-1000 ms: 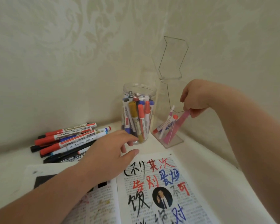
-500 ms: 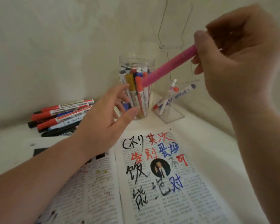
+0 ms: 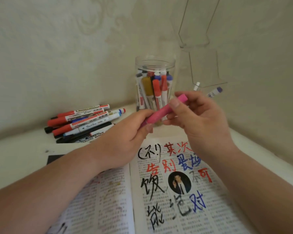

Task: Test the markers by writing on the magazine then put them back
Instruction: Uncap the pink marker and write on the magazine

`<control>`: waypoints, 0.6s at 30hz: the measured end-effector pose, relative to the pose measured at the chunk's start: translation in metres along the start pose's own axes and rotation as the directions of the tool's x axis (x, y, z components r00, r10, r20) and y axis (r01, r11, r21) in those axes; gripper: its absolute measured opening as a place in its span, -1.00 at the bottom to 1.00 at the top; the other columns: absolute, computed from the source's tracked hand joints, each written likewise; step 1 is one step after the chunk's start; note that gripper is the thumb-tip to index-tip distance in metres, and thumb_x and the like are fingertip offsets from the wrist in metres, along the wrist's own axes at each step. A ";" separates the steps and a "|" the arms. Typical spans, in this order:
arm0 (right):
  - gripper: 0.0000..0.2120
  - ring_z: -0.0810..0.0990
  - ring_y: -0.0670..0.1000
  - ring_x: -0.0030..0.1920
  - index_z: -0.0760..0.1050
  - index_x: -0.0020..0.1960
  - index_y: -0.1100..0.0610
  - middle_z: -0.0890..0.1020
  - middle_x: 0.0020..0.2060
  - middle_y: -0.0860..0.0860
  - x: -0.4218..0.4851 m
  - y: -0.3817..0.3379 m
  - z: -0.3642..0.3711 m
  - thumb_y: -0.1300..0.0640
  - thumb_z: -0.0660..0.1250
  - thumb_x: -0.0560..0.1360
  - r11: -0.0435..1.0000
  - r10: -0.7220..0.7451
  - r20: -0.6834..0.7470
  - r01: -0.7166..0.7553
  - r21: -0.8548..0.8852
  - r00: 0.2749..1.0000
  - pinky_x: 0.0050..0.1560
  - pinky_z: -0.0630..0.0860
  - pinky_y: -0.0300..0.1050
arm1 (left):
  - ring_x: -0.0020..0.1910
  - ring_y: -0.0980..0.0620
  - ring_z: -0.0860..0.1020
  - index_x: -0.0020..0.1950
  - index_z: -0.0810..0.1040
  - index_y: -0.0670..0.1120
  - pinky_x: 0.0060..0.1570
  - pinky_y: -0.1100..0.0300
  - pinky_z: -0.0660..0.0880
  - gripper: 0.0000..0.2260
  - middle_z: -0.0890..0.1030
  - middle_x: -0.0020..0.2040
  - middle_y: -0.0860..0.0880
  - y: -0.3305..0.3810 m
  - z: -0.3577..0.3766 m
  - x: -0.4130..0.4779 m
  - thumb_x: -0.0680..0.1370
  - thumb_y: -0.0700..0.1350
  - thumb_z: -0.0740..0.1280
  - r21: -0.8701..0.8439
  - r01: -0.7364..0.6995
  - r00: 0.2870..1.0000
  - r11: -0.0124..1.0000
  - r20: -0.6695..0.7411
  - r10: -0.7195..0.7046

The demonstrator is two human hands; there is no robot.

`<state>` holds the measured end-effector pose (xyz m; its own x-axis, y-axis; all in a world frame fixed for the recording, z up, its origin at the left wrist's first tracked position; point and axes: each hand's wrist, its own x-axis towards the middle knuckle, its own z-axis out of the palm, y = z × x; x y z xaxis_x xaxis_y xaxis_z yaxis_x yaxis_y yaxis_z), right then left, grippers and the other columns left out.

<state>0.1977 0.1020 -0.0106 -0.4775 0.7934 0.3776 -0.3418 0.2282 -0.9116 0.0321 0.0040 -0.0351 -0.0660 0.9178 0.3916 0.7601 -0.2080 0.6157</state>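
Both hands hold a pink marker (image 3: 164, 110) over the top edge of the open magazine (image 3: 176, 191). My left hand (image 3: 125, 137) pinches its lower left end. My right hand (image 3: 198, 119) grips its upper right part between thumb and fingers. The marker slants up to the right, and its lower tip is hidden in my left fingers. The magazine's right page bears large black, red and blue handwritten characters.
A clear jar (image 3: 155, 83) packed with several markers stands behind my hands. A pile of red, black and white markers (image 3: 85, 122) lies to the left. A clear acrylic holder (image 3: 208, 68) at the right corner holds two markers (image 3: 215, 92). Walls close in behind and to the right.
My right hand lifted the pink marker out of the acrylic holder and lowered it toward me. My left hand rose from the magazine and took hold of the marker's lower end.
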 end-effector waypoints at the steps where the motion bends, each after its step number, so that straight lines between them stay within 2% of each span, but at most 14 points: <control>1: -0.80 0.71 0.06 -0.25 0.60 0.00 0.18 0.71 -0.24 0.06 -0.001 0.002 0.000 0.13 0.45 0.41 0.999 0.045 0.059 -0.046 0.013 0.997 -0.14 0.67 -0.08 | -0.05 0.18 0.54 0.26 0.38 0.26 -0.12 0.34 0.44 -0.81 0.55 -0.07 0.26 0.001 0.000 0.000 0.66 0.07 0.14 -0.009 -0.011 1.000 1.000 0.004 0.011; 4: -0.81 0.66 0.04 -0.24 0.64 -0.01 0.19 0.69 -0.22 0.11 -0.003 0.009 0.001 0.10 0.44 0.45 0.990 0.136 0.136 -0.130 -0.050 0.981 -0.10 0.65 0.02 | -0.04 0.29 0.54 0.23 0.36 0.30 -0.10 0.46 0.38 -0.83 0.52 -0.04 0.41 0.004 0.000 -0.001 0.67 0.06 0.15 0.005 -0.038 0.999 0.999 0.023 0.038; 7: -0.75 0.60 0.05 -0.30 0.63 0.01 0.20 0.63 -0.22 0.22 -0.005 0.012 0.000 0.02 0.42 0.49 0.975 0.145 0.130 -0.120 -0.185 0.981 -0.14 0.64 0.10 | -0.01 0.27 0.56 0.20 0.37 0.36 -0.07 0.47 0.39 -0.81 0.54 -0.01 0.44 0.008 -0.002 -0.003 0.68 0.05 0.17 0.022 -0.047 0.999 0.999 0.026 0.047; 10: -0.64 0.57 0.05 -0.34 0.58 0.01 0.25 0.60 -0.29 0.12 -0.008 0.009 0.002 -0.06 0.37 0.48 0.975 0.132 0.139 -0.103 -0.199 0.981 -0.24 0.58 0.04 | -0.14 0.12 0.58 0.18 0.46 0.33 -0.17 0.34 0.45 -0.84 0.60 -0.10 0.21 0.010 -0.003 -0.004 0.64 0.14 0.17 -0.022 -0.037 0.999 0.999 -0.017 0.037; 12: -0.69 0.54 0.04 -0.36 0.55 0.01 0.27 0.59 -0.33 0.05 -0.010 0.006 0.004 -0.02 0.32 0.56 0.978 0.108 0.124 -0.083 -0.193 0.986 -0.30 0.54 -0.04 | -0.23 0.03 0.56 0.22 0.51 0.27 -0.19 0.15 0.48 -0.78 0.62 -0.16 0.04 0.009 -0.003 -0.003 0.63 0.21 0.18 -0.039 -0.028 0.999 0.999 -0.044 0.026; 14: -0.74 0.51 0.05 -0.39 0.53 -0.03 0.23 0.56 -0.36 0.05 -0.013 0.000 0.007 0.03 0.27 0.64 0.979 0.073 0.063 -0.060 -0.193 0.995 -0.36 0.52 -0.07 | -0.25 0.09 0.54 0.32 0.47 0.29 -0.20 0.20 0.49 -0.67 0.63 -0.15 0.04 0.007 -0.005 -0.003 0.60 0.31 0.19 -0.080 0.001 1.000 0.997 -0.018 -0.003; 16: -0.73 0.44 0.09 -0.41 0.49 -0.07 0.20 0.51 -0.40 0.07 -0.012 -0.007 0.004 0.04 0.21 0.68 0.982 0.054 -0.061 -0.065 -0.179 0.997 -0.44 0.45 -0.07 | -0.24 0.19 0.48 0.46 0.31 0.29 -0.20 0.31 0.42 -0.47 0.56 -0.18 0.16 0.005 -0.007 -0.005 0.51 0.39 0.21 -0.167 0.066 0.997 0.984 0.059 -0.057; 17: -0.72 0.39 0.09 -0.43 0.47 -0.10 0.17 0.47 -0.43 0.08 -0.009 -0.009 0.000 0.04 0.19 0.70 0.987 0.062 -0.136 -0.080 -0.139 0.989 -0.47 0.39 -0.06 | -0.21 0.19 0.47 0.50 0.24 0.27 -0.15 0.26 0.43 -0.40 0.53 -0.17 0.17 0.004 -0.008 -0.006 0.48 0.38 0.23 -0.217 0.091 0.993 0.972 0.091 -0.073; 18: -0.72 0.34 0.07 -0.45 0.43 -0.14 0.14 0.43 -0.46 0.07 -0.005 -0.011 -0.004 0.05 0.19 0.70 0.992 0.085 -0.204 -0.102 -0.071 0.975 -0.50 0.31 -0.10 | -0.17 0.10 0.48 0.52 0.20 0.24 -0.09 0.14 0.46 -0.38 0.53 -0.14 0.14 0.003 -0.009 -0.007 0.49 0.33 0.25 -0.261 0.111 0.990 0.959 0.111 -0.084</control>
<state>0.2072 0.0978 -0.0030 -0.3295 0.9084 0.2574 -0.2334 0.1858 -0.9545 0.0293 -0.0062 -0.0304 -0.0573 0.9639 0.2601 0.5524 -0.1864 0.8124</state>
